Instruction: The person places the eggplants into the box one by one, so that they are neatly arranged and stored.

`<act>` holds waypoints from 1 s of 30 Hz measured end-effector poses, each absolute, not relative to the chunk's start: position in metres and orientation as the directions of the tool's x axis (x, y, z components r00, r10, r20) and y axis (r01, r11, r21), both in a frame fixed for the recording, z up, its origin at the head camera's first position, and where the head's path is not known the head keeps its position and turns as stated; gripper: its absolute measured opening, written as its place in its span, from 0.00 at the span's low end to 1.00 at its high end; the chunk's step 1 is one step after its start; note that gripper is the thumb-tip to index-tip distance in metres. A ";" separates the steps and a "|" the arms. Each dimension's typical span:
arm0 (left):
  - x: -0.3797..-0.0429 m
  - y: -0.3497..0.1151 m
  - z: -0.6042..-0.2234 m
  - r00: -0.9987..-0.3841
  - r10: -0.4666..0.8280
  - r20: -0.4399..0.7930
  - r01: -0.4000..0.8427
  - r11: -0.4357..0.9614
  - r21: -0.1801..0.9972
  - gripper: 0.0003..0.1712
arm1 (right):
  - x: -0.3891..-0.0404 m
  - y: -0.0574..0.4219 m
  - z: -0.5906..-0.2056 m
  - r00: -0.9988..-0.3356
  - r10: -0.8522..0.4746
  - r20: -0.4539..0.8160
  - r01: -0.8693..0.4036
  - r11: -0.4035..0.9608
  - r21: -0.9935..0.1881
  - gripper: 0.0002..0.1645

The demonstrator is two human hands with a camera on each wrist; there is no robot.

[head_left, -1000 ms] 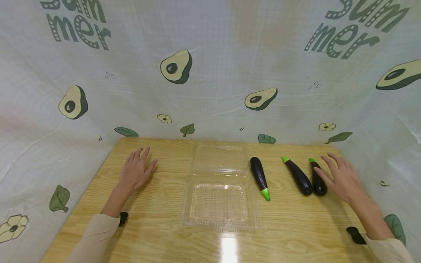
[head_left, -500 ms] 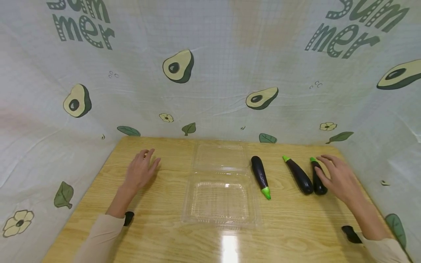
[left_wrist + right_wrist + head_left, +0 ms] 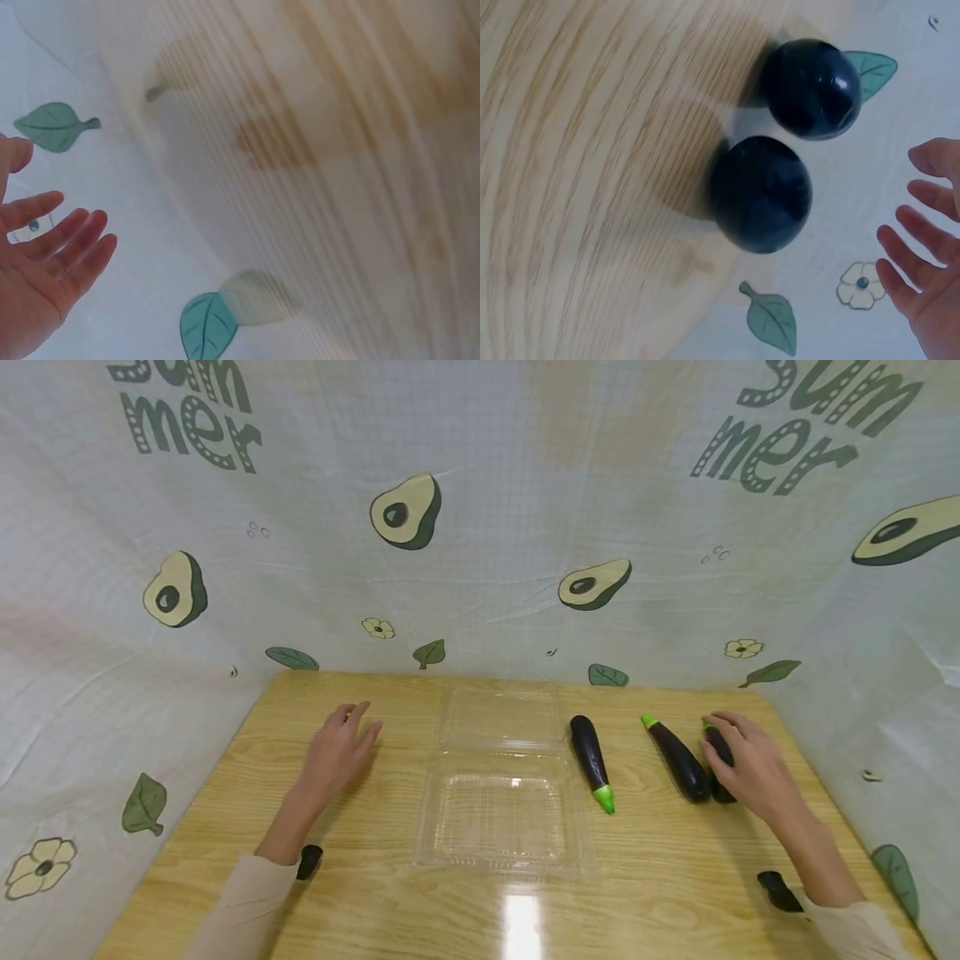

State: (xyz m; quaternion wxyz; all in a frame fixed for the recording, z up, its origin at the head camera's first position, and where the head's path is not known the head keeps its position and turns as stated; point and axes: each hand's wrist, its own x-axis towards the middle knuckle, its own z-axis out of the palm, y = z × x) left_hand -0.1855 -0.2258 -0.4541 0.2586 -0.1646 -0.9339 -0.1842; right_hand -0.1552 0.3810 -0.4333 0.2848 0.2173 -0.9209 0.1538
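Note:
My right hand (image 3: 756,770) hovers over the rightmost eggplant (image 3: 718,745), partly covering it in the head view. In the right wrist view the fingers (image 3: 909,255) are loosely extended, apart from the dark rounded ends of two eggplants (image 3: 761,195). Beside that eggplant lies a second, dark purple with a bright green tip, the middle eggplant (image 3: 678,762). A third, the left eggplant (image 3: 589,752), rests with its green end toward me. Over the table's left side, my left hand (image 3: 332,762) is held with relaxed fingers (image 3: 82,232) and nothing in it.
A clear plastic clamshell container (image 3: 498,865) lies with its lid folded back at the centre of the wooden table (image 3: 645,893). Behind and along both sides hangs a pale cloth (image 3: 480,568) printed with avocados and leaves.
My right hand has come down and left over the rightmost eggplant, hiding more of it. My left hand has drifted slightly right. The eggplants and container look unmoved.

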 end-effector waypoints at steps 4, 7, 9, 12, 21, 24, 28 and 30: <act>-0.184 -0.219 -0.453 -0.818 0.205 0.538 0.406 0.868 0.287 0.26 | -0.156 0.373 -0.435 -0.742 -0.311 0.594 -0.493 0.853 -0.170 0.26; -0.182 -0.213 -0.452 -0.825 0.194 0.531 0.406 0.858 0.316 0.26 | -0.156 0.366 -0.435 -0.740 -0.308 0.597 -0.500 0.847 -0.183 0.25; -0.181 -0.209 -0.451 -0.831 0.188 0.523 0.404 0.851 0.336 0.26 | -0.156 0.362 -0.434 -0.740 -0.308 0.598 -0.506 0.840 -0.194 0.25; -0.178 -0.203 -0.450 -0.844 0.182 0.505 0.407 0.831 0.380 0.26 | -0.156 0.355 -0.434 -0.746 -0.302 0.593 -0.509 0.833 -0.215 0.26; -0.173 -0.186 -0.448 -0.905 0.176 0.387 0.373 0.765 0.526 0.27 | -0.155 0.334 -0.435 -0.787 -0.283 0.548 -0.483 0.835 -0.262 0.26; -0.172 -0.181 -0.448 -0.914 0.174 0.367 0.369 0.735 0.569 0.26 | -0.155 0.328 -0.437 -0.792 -0.280 0.543 -0.483 0.831 -0.275 0.27; -0.168 -0.173 -0.446 -0.918 0.172 0.357 0.370 0.694 0.618 0.25 | -0.155 0.321 -0.440 -0.798 -0.275 0.537 -0.479 0.829 -0.287 0.28; -0.166 -0.170 -0.445 -0.924 0.171 0.343 0.362 0.680 0.638 0.25 | -0.154 0.316 -0.441 -0.808 -0.270 0.523 -0.471 0.830 -0.299 0.28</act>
